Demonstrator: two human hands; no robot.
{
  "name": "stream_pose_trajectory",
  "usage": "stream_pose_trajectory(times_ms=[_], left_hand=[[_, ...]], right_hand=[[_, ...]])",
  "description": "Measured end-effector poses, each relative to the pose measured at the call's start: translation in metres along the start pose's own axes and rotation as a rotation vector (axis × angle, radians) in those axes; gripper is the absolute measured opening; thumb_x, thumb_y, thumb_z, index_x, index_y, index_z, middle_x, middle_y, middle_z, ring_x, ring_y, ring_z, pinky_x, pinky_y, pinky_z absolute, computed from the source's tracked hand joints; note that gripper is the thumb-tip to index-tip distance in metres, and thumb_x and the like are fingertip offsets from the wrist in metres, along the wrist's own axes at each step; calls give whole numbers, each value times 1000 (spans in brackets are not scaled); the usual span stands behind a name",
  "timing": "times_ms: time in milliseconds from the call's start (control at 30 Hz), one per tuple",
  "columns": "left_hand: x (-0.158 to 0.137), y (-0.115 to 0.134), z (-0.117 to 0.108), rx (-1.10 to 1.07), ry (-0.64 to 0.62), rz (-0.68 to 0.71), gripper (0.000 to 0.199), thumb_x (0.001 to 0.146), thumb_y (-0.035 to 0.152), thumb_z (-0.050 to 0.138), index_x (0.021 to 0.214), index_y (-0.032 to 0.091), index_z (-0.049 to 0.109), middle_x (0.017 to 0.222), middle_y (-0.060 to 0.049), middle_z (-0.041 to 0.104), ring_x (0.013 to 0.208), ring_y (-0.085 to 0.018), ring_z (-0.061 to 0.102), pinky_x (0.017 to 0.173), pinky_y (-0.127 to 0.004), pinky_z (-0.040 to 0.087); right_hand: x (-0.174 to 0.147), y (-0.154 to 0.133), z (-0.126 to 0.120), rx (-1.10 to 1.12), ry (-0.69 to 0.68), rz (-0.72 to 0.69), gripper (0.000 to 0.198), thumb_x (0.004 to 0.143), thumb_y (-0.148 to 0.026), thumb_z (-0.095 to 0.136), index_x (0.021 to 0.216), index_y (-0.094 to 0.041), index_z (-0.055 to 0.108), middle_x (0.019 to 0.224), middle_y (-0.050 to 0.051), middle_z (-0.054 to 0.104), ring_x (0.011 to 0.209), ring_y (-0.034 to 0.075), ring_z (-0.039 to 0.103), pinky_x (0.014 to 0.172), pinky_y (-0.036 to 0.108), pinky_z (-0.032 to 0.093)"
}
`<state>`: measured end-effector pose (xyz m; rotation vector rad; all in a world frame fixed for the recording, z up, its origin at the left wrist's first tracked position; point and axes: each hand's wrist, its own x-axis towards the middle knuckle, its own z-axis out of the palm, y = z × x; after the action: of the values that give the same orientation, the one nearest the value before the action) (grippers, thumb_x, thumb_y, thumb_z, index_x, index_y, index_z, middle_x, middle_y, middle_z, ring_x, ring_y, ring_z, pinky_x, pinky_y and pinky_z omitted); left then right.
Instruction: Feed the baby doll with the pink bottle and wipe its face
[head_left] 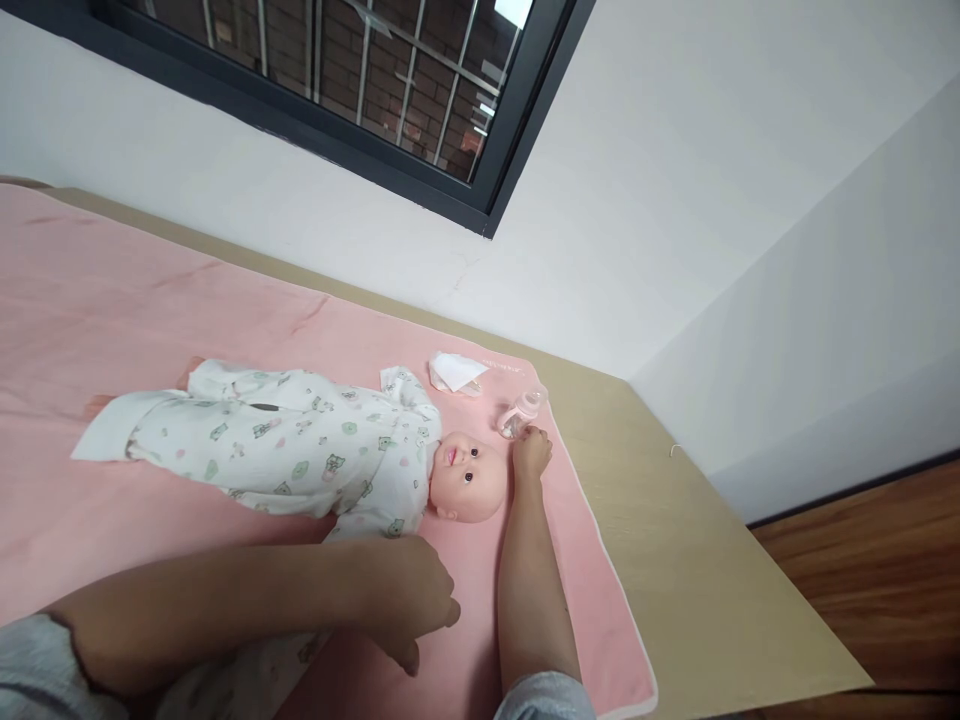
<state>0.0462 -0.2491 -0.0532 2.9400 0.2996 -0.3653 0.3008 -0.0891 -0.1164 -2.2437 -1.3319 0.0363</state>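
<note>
Near the pink blanket's (592,610) far right corner, your right hand (533,454) is curling against a bottle (529,402), its hold impossible to tell. Your left hand (415,592) is hovering half-open, seemingly empty, beside the doll (307,440).

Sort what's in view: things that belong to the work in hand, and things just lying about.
Seemingly in use:
bottle, at the right hand
doll, near the left hand
pink blanket beneath them

Seemingly just lying about:
white bundle, untouched
patterned cloth, partly hidden

Pink blanket (225,310), white bear-print outfit (307,435), tan tabletop (667,550)
</note>
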Motion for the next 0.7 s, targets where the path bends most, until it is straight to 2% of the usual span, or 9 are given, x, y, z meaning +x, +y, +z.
stream_pose_trajectory(times_ms=[133, 300, 400, 467, 533, 600, 700], left_hand=[[1, -2, 7, -4, 61, 19, 40, 70, 43, 84, 100, 19, 70, 81, -6, 72, 63, -24, 64, 47, -31, 35], [-1, -2, 7, -1, 81, 22, 42, 68, 43, 86, 99, 18, 70, 81, -7, 73, 63, -24, 64, 49, -30, 38], [-1, -1, 7, 4, 64, 19, 41, 70, 43, 84, 100, 18, 70, 83, -7, 73, 66, -24, 65, 51, -31, 40], [0, -1, 9, -10, 73, 15, 40, 72, 45, 82, 100, 19, 70, 83, -7, 73, 67, -25, 65, 53, -31, 41], [1, -2, 13, -51, 96, 10, 37, 72, 46, 81, 97, 21, 71, 82, -6, 72, 67, -24, 64, 57, -32, 43], [1, -4, 16, -112, 122, -4, 34, 69, 43, 83, 94, 23, 72, 80, -5, 72, 67, -23, 64, 60, -31, 44], [-2, -7, 15, -183, 142, -22, 36, 63, 38, 86, 95, 26, 73, 77, -3, 71, 67, -23, 64, 63, -31, 45]], right_hand=[[1, 0, -1, 73, 58, -9, 44, 80, -7, 41, 116, -13, 67, 122, 18, 64, 112, 30, 58, 91, 38, 43], [5, -7, -11, 428, 329, -47, 50, 75, -8, 36, 118, -13, 60, 122, 14, 62, 115, 24, 56, 98, 37, 43], [7, -17, -22, 547, 433, -108, 47, 81, -12, 29, 119, -15, 57, 124, 12, 60, 114, 20, 57, 100, 35, 43], [8, -26, -28, 658, 478, -166, 41, 87, -23, 31, 121, -15, 54, 126, 13, 58, 114, 20, 56, 101, 36, 43], [8, -34, -32, 713, 430, -201, 46, 90, -36, 38, 130, -14, 49, 135, 16, 53, 120, 22, 54, 104, 37, 42], [7, -40, -33, 704, 316, -202, 63, 88, -46, 46, 140, -12, 39, 145, 19, 46, 128, 25, 49, 108, 38, 39], [4, -44, -31, 621, 161, -178, 82, 83, -49, 57, 149, -11, 28, 152, 20, 39, 138, 27, 41, 113, 37, 34]])
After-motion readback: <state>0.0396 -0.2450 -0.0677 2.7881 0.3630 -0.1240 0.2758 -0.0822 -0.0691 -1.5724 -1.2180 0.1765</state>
